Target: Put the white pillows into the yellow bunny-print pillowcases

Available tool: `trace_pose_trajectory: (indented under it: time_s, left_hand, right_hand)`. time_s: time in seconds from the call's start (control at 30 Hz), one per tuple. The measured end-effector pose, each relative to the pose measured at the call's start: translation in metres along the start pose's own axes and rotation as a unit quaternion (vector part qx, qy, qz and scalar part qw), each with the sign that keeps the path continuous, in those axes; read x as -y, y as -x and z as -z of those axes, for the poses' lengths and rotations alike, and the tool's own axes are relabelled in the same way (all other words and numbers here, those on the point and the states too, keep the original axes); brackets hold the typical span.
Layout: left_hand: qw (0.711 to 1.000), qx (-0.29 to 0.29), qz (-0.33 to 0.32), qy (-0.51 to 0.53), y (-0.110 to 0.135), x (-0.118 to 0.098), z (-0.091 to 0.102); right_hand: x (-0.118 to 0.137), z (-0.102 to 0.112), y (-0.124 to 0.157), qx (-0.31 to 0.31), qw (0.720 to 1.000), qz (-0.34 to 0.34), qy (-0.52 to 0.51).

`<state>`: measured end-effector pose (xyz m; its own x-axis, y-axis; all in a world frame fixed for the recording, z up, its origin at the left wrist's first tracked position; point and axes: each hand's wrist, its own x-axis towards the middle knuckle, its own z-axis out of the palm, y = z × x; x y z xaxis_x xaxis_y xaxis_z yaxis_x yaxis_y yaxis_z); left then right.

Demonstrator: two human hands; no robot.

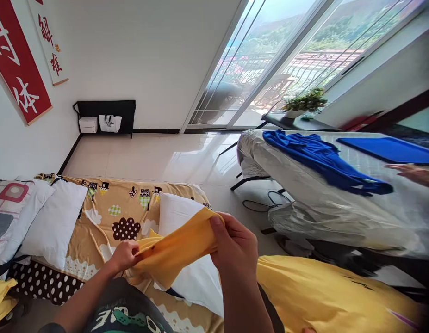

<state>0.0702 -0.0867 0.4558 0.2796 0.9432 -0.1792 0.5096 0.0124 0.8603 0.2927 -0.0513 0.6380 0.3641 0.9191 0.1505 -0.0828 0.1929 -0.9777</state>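
Yellow, band-shaped piece of soft cloth (184, 245): stretching slantwise in the air over the tan blanket printed with clouds and little vehicles (110, 198), a dark mark showing near its left end.
Left hand (126, 255): grasping the lower end of the cloth above the blanket, its fingers curling tightly into the fabric.
Right hand (235, 240): pinching the higher end near the blanket's right edge, the thumb pressing on top and the other fingers bending behind.
Pillows: one plump white pillow (200, 277) is lying on the blanket's right part, partly under the raised cloth; another plain white pillow (58, 226) is resting at its left end, beside a white, grey and red patterned cushion (13, 203).
Plastic-covered table (294, 185): standing right of the blanket, bearing a crumpled royal-blue garment (321, 159) and a flat blue rectangular panel (391, 148).
Other person's hand (415, 175): reaching in over that table, well right of the blanket (blurring, so I am not able to tell how its fingers are set).
Large yellow fabric (311, 289): spreading low, right of the blanket.
Black wall shelf (126, 115): standing beyond the blanket, holding a white handled bag (110, 123) and a white box (88, 125).
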Motion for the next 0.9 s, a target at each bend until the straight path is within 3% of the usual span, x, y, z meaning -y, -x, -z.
trace_pose_trajectory:
  time_s: [0.1,0.2,0.33,0.47,0.53,0.63,0.77,0.9]
  left_hand:
    - [0.995,-0.094,0.011,0.007,-0.01,0.014,0.021]
    - [0.984,-0.175,0.018,0.013,-0.012,0.016,0.056]
    - [0.951,-0.309,0.004,-0.004,0.004,-0.005,0.113]
    - [0.895,-0.428,-0.102,-0.072,0.03,-0.033,0.153]
    - [0.889,-0.406,-0.167,-0.131,0.04,-0.037,0.16]
    - [0.922,-0.284,-0.196,-0.179,0.05,-0.031,0.152]
    - [0.969,-0.148,-0.177,-0.084,0.059,-0.022,0.126]
    - [0.984,-0.073,-0.162,-0.002,0.057,-0.024,0.105]
  right_hand:
    - [-0.007,0.004,0.003,0.044,0.998,0.003,0.034]
    - [-0.014,0.008,0.002,0.04,0.998,0.002,0.043]
    - [-0.019,0.013,-0.004,-0.02,0.999,-0.02,0.028]
    - [-0.023,0.014,-0.009,-0.084,0.996,-0.021,-0.013]
    - [-0.023,0.013,-0.01,-0.132,0.99,-0.016,-0.045]
    - [-0.022,0.011,-0.012,-0.161,0.984,-0.02,-0.066]
    - [-0.022,0.007,-0.013,-0.146,0.986,-0.028,-0.073]
    - [-0.025,0.009,-0.016,-0.145,0.986,-0.021,-0.076]
